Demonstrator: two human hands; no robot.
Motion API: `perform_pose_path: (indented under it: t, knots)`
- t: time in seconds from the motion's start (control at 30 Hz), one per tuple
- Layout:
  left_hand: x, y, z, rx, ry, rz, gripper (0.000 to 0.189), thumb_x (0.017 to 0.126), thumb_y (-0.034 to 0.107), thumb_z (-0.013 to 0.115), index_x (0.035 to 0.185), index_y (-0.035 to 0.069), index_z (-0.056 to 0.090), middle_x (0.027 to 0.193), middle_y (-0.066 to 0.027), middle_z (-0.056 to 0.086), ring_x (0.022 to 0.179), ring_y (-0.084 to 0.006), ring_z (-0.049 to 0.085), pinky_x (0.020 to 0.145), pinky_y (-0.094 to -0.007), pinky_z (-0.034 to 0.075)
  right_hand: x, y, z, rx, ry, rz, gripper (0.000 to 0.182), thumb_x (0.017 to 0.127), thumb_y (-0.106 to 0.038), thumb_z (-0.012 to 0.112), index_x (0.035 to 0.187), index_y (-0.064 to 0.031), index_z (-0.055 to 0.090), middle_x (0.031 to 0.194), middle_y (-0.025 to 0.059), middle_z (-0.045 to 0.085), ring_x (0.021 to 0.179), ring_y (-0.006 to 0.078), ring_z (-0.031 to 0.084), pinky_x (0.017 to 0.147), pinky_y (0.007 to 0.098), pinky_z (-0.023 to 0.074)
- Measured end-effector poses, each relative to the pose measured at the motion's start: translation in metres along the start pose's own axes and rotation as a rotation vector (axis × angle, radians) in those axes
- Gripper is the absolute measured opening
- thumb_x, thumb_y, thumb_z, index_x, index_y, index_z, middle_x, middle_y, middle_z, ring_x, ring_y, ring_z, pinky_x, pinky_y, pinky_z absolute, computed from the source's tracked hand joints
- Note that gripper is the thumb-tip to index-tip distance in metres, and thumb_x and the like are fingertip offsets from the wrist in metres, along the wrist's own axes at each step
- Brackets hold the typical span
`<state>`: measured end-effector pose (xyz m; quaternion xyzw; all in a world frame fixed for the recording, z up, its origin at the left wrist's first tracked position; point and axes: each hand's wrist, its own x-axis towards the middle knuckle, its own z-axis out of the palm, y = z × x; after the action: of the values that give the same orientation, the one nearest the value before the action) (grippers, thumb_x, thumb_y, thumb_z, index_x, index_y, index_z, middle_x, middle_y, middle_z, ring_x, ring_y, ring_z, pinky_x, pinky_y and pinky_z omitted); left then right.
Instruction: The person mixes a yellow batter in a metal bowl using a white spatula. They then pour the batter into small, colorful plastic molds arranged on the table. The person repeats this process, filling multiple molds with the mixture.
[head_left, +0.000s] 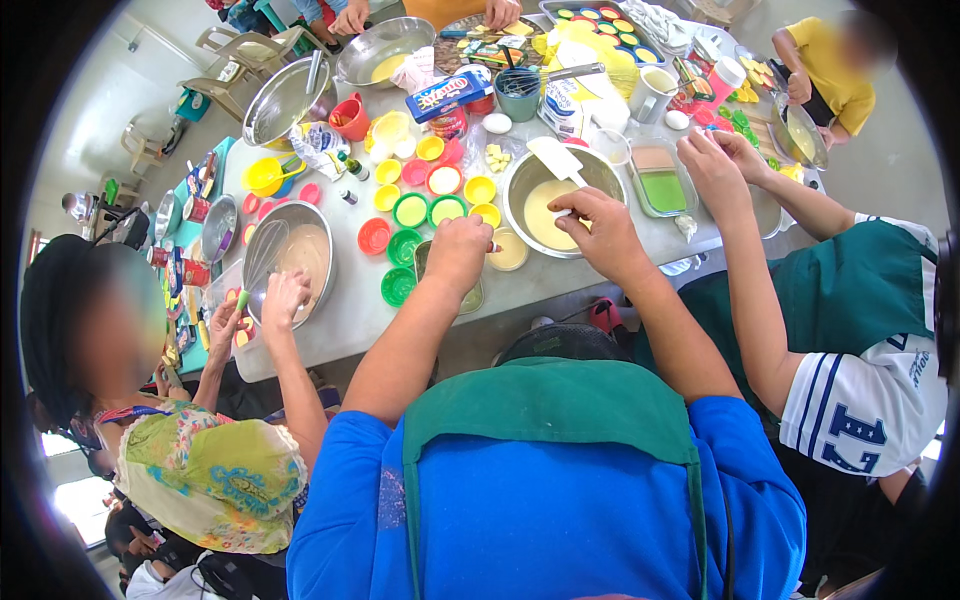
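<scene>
My left hand (460, 251) is closed around a small bottle, whose reddish end shows at the right of my fingers. Beneath it stand a glass dish (472, 298) and green cups (398, 286). My right hand (600, 225) pinches a small white thing, perhaps a cap, over the near rim of a steel bowl (616, 178). Pale yellow batter (546, 214) lies in that bowl, and a white spatula (556, 159) leans across its far side. Between my hands a round container of batter (510, 250) stands beside the bowl. Filled green cups (411, 211) are left of it.
At left a person's hands (285, 296) are over a bowl of brown batter (306, 251) with a whisk (268, 259). At right another person's hands (716, 154) hover near a glass container (663, 184). An egg (497, 123) and a small dark bottle (349, 196) stand on the table.
</scene>
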<state>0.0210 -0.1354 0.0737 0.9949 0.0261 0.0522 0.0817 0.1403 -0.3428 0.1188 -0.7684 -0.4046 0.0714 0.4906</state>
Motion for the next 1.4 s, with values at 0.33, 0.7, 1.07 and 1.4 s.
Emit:
perform_pose_path:
  t: [0.33,0.7,1.07,1.4]
  knots:
    - [0.0025,-0.0035,0.0038,-0.062,0.020,0.006,0.009,0.074,0.006,0.069,0.073,0.004,0.061,0.080,-0.0123,0.060,0.080,-0.0323,0.061,0.071,-0.0437,0.049,-0.0022,-0.0002,-0.0018,0.031,0.011,0.005,0.019,0.078,0.000,0.069,0.097,-0.0030,0.069,0.093,0.0145,0.067,0.081,0.0296,0.065,0.073,0.0366,0.0510]
    - [0.0044,-0.0071,0.0034,-0.033,-0.005,0.023,0.009,0.072,0.004,0.069,0.072,0.003,0.060,0.081,-0.0135,0.060,0.080,-0.0325,0.061,0.072,-0.0437,0.049,-0.0014,-0.0005,-0.0030,0.016,0.020,-0.008,0.019,0.078,-0.001,0.069,0.096,-0.0034,0.069,0.092,0.0146,0.067,0.081,0.0304,0.066,0.073,0.0368,0.0514]
    - [0.0070,-0.0064,0.0035,-0.070,-0.017,0.023,0.008,0.073,0.004,0.069,0.073,0.003,0.061,0.081,-0.0145,0.061,0.079,-0.0339,0.062,0.071,-0.0444,0.050,-0.0013,0.0000,-0.0027,0.028,0.012,0.000,0.018,0.078,-0.001,0.069,0.096,-0.0032,0.069,0.091,0.0151,0.067,0.080,0.0303,0.066,0.072,0.0370,0.0513]
    - [0.0079,-0.0075,0.0022,-0.075,-0.022,0.011,0.008,0.074,0.004,0.069,0.074,0.002,0.062,0.082,-0.0142,0.062,0.079,-0.0345,0.061,0.071,-0.0444,0.050,-0.0027,0.0030,-0.0036,0.021,0.012,-0.004,0.019,0.077,0.000,0.069,0.096,-0.0032,0.069,0.091,0.0150,0.067,0.080,0.0303,0.066,0.073,0.0372,0.0513]
